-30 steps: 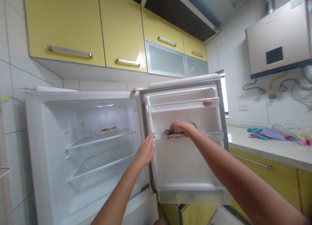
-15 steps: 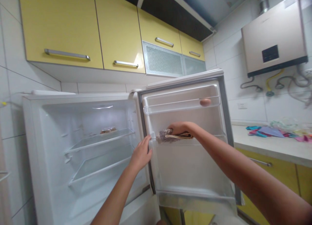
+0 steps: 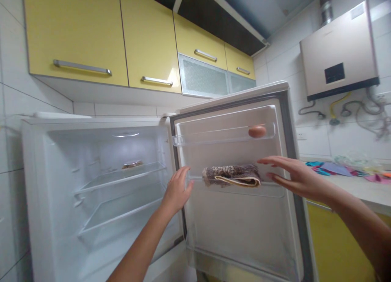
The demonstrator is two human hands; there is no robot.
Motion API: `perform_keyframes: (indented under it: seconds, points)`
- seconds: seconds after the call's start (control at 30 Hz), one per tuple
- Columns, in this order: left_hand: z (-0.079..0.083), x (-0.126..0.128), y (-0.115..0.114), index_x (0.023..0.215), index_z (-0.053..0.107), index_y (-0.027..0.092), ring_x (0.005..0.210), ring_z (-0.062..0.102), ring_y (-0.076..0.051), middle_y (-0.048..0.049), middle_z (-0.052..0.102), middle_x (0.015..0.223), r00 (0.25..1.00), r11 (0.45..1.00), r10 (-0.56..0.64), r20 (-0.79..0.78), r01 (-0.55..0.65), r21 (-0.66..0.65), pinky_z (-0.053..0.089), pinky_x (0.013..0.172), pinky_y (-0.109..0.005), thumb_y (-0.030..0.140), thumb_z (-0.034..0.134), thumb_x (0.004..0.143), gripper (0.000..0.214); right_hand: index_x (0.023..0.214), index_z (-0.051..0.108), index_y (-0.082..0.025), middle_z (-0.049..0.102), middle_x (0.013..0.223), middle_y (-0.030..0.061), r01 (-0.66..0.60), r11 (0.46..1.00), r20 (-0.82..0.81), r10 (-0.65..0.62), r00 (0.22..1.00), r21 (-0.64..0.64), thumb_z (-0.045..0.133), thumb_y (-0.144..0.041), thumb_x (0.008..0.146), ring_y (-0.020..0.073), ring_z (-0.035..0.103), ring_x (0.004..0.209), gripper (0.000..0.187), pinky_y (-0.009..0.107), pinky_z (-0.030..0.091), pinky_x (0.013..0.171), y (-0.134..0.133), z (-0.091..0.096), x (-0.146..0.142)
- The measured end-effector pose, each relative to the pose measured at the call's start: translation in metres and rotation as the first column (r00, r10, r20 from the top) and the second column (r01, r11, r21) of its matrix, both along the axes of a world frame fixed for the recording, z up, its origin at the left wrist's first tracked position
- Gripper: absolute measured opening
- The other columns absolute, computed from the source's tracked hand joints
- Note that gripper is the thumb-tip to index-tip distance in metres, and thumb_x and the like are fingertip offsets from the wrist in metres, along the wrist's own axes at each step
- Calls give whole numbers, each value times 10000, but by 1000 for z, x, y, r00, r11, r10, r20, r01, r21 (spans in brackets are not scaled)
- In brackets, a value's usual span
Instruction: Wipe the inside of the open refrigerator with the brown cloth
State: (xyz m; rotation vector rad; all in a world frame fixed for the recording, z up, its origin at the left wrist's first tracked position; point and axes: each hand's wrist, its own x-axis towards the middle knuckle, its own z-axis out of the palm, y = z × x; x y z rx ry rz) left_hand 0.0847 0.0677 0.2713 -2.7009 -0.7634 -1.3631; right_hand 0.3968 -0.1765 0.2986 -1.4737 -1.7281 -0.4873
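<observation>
A folded, brown-and-white patterned cloth (image 3: 229,173) lies in the middle shelf of the open refrigerator door (image 3: 238,221). Just to its right hovers my right hand (image 3: 287,174), fingers apart and holding nothing. My left hand (image 3: 177,190) is by the hinge side of the door, close to the left end of that middle shelf; its fingers are stretched out and nothing is in them. Whether its fingertips touch the shelf I cannot tell. In the top door shelf sits one brown egg (image 3: 257,131).
The refrigerator's inside (image 3: 106,151) has glass shelves, with a small packet (image 3: 132,164) on the upper one. Yellow cabinets (image 3: 76,33) hang above. At right are a water heater (image 3: 339,50) and a counter (image 3: 351,188) with colourful pieces of material (image 3: 336,169).
My right hand has let go of the folded cloth and moved right, away from it. The cloth stays in the door shelf. The door has swung slightly, and the view has shifted a little.
</observation>
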Motion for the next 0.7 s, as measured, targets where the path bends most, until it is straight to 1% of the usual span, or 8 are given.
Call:
perform_keyframes:
  seconds: [0.07, 0.13, 0.2, 0.3, 0.37, 0.47, 0.6, 0.7]
  points:
    - [11, 18, -23, 1368, 509, 192, 1387, 490, -266, -140, 567, 1457, 996, 994, -93, 6, 92, 50, 361, 1202, -502, 319, 492, 921, 465, 1349, 608, -260, 631, 1388, 115, -36, 999, 22, 37, 999, -36, 594, -524, 859, 285, 608, 1255, 556, 451, 532, 1017, -6, -11, -4]
    - [21, 36, -48, 1383, 510, 222, 1399, 476, -266, -125, 550, 1484, 982, 979, -183, -53, 187, 86, 349, 1205, -506, 372, 516, 932, 476, 1374, 584, -277, 608, 1416, 108, -61, 997, 88, 65, 994, -51, 590, -467, 882, 263, 587, 1282, 528, 431, 508, 1055, -1, -14, -14]
    - [30, 51, -70, 1398, 510, 249, 1419, 455, -275, -108, 525, 1519, 957, 962, -248, -152, 262, 80, 328, 1211, -515, 442, 536, 930, 507, 1281, 643, -292, 661, 1334, 89, -32, 999, 168, 37, 985, -32, 562, -406, 909, 238, 625, 1211, 397, 391, 516, 1017, 10, -12, -28]
    - [39, 65, -88, 1372, 550, 262, 1359, 519, -303, -99, 586, 1464, 921, 951, -288, -261, 307, 33, 387, 1158, -512, 561, 578, 889, 569, 1043, 719, -281, 759, 1036, 55, 79, 997, 220, -75, 973, -10, 510, -371, 943, 211, 701, 943, 248, 313, 525, 791, 27, -1, -43]
    - [43, 70, -91, 1352, 570, 267, 1254, 598, -313, -92, 658, 1370, 905, 947, -306, -296, 320, -2, 457, 1081, -482, 624, 633, 828, 637, 936, 725, -260, 764, 860, 42, 166, 986, 192, -166, 967, 14, 486, -374, 955, 199, 701, 767, 266, 285, 463, 658, 35, 6, -48]
    - [50, 75, -87, 1353, 567, 283, 1140, 658, -288, -69, 707, 1282, 899, 943, -332, -286, 328, -64, 519, 973, -409, 590, 680, 794, 648, 872, 720, -234, 756, 783, 43, 209, 974, 107, -218, 970, 87, 457, -394, 968, 190, 686, 679, 322, 279, 398, 602, 41, 13, -48]
    - [59, 88, -80, 1184, 659, 274, 956, 707, -240, -28, 769, 1055, 916, 957, -288, -280, 266, -117, 543, 794, -319, 413, 692, 777, 431, 894, 717, -216, 734, 736, 21, 91, 976, -26, -87, 996, 199, 467, -434, 975, 157, 658, 635, 341, 260, 406, 597, 42, 13, -42]
    - [62, 99, -76, 1085, 687, 280, 893, 714, -227, -14, 774, 965, 902, 967, -253, -350, 238, -86, 528, 734, -286, 305, 691, 742, 343, 966, 719, -208, 734, 746, 8, 7, 964, -136, 31, 990, 266, 529, -432, 948, 137, 657, 633, 295, 240, 446, 598, 44, 12, -36]
